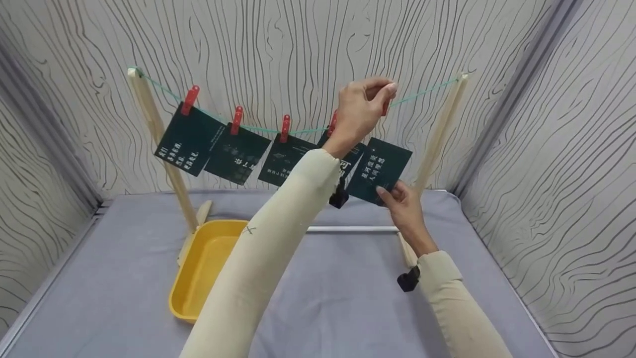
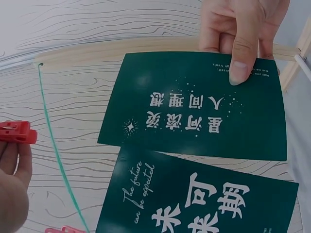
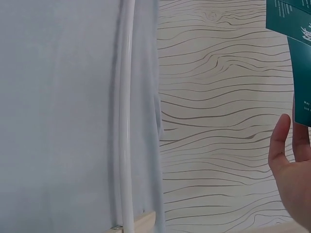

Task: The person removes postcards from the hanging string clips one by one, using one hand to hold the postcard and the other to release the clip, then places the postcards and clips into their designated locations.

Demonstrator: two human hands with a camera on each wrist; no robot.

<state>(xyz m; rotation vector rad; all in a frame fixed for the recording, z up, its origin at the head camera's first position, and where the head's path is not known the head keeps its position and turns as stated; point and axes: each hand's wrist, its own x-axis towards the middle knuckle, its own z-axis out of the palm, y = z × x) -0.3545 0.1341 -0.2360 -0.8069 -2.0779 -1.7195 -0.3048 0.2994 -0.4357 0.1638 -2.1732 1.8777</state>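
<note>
Left hand (image 1: 358, 110): its fingers pinch a red clothespin (image 1: 385, 107) near the green cord (image 1: 310, 131); the left wrist view shows a gap between this clothespin and the cord.
Right hand (image 1: 408, 208): its fingers hold the printed card (image 1: 380, 166) at its lower edge, with the thumb on the front face.
Printed card: dark green with white characters; it is tilted, below the cord, at 6 o'clock from the pinched clothespin.
Hung cards (image 1: 238, 153): four, at 9 o'clock from the printed card, each under its own clothespin; the left forearm partly hides the fourth.
Cord: it sags between the left post (image 1: 149, 117) and the right post (image 1: 445, 124), both wooden.
Yellow tray (image 1: 211, 263): on the cloth-covered worktop (image 1: 338, 288), at 8 o'clock from the printed card.
White rod (image 1: 353, 229): at 6 o'clock from the printed card.
</note>
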